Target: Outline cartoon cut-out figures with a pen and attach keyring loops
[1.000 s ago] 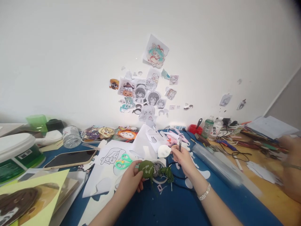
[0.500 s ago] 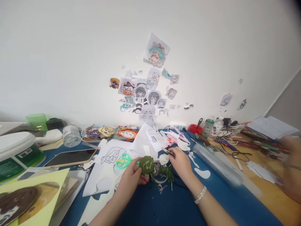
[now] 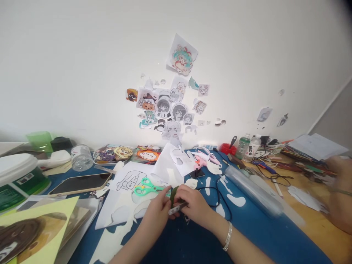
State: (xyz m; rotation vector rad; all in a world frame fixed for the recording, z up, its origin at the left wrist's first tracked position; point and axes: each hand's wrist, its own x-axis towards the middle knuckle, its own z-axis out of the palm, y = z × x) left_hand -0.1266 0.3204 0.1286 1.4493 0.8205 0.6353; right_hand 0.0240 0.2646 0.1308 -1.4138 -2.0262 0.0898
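Note:
Between the fingers of my left hand (image 3: 158, 209) is a dark green flat piece (image 3: 173, 193), mostly covered by my hands. My right hand (image 3: 192, 201) is closed against that piece and also grips a slim pen-like tool (image 3: 177, 209), whose pale end points down to the left. Whether the tool is a pen or a craft knife I cannot tell. Green-handled scissors (image 3: 147, 187) lie just beyond my left hand, on white paper. A pink glue gun (image 3: 200, 162) rests farther back, beyond my right hand.
A line drawing (image 3: 131, 180) and a phone (image 3: 81, 183) lie at left, with a white-lidded tub (image 3: 19, 176) beyond. A clear plastic roll (image 3: 253, 190) and white cut-outs (image 3: 235, 200) lie right. Another person's blurred hand (image 3: 339, 172) is at far right. Paper pictures (image 3: 179, 112) hang on the wall.
My right hand has come left and toward me with the tool, meeting the green piece. The piece is now turned and largely hidden. Loose green scraps beside it are no longer visible.

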